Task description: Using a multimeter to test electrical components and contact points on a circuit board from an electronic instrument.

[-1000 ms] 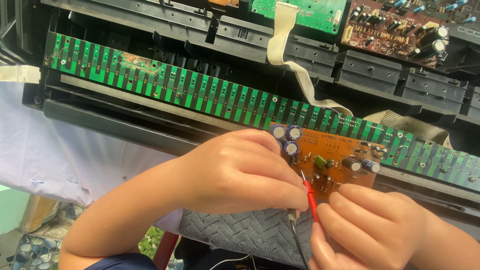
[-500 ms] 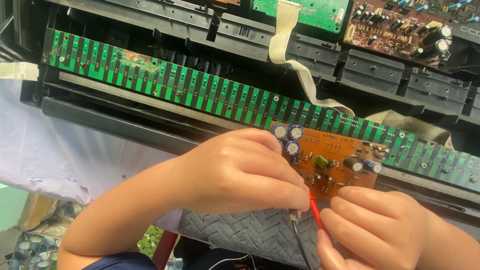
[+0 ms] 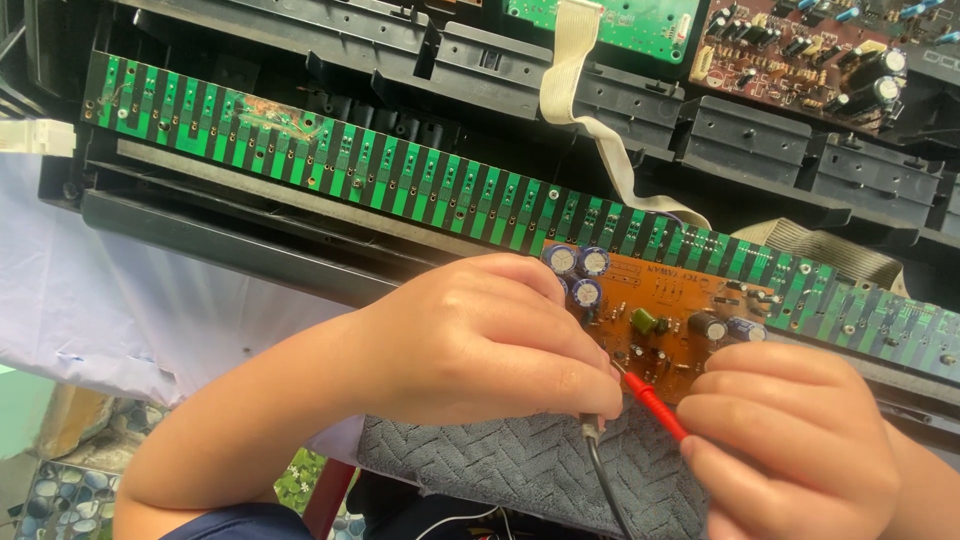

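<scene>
**Probing the small orange board: keep both tips planted**

Open keyboard chassis (image 3: pixel 300 240) fills the view, long green contact strip (image 3: pixel 400 180) running 10 to 4 o'clock across it. Brown board (image 3: pixel 800 60) sits at 1 o'clock, beige ribbon cable (image 3: pixel 575 90) at 12.

Orange circuit board (image 3: pixel 670 330) lies just right of centre, leaning on the strip, lower edge over a grey woven cloth (image 3: pixel 500 460).

Left hand (image 3: pixel 480 340) covers the board's left end, grip pinching a black probe (image 3: pixel 592 432) between the fingertips, lead dropping to 6 o'clock.

Right hand (image 3: pixel 790 440) at 4 o'clock, grip pressed together around a red probe (image 3: pixel 652 402), tip on the board's lower edge.

Judgement:
- Brace both wrists on the cloth.
- Hold the tips steep, one pad each; neighbouring joints sit close, a slip could bridge them.
- The black tip is hidden, so confirm contact by feel.
</scene>
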